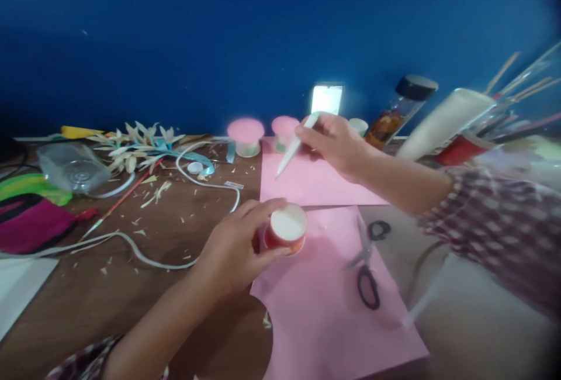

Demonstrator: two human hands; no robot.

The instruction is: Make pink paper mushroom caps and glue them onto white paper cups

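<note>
My left hand (234,251) is wrapped round a small red paper cup with a whitish round end facing up (288,225). That cup stands at the upper left of a pink paper sheet (311,321), which has a curved piece cut out of its left side. Above the sheet, my right hand (339,143) grips a white pen (289,158), its tip slanting down to the left, apart from the cup. Open scissors (366,263) with black handles lie on the pink sheet, to the right of the cup.
Two cups with pink round tops (246,131) stand by the blue wall, near a lit phone (327,99). Farther right are a dark-capped bottle (405,105) and a white tube (447,123). A white cable (140,257), scraps and pale leafy stalks (131,149) lie at left.
</note>
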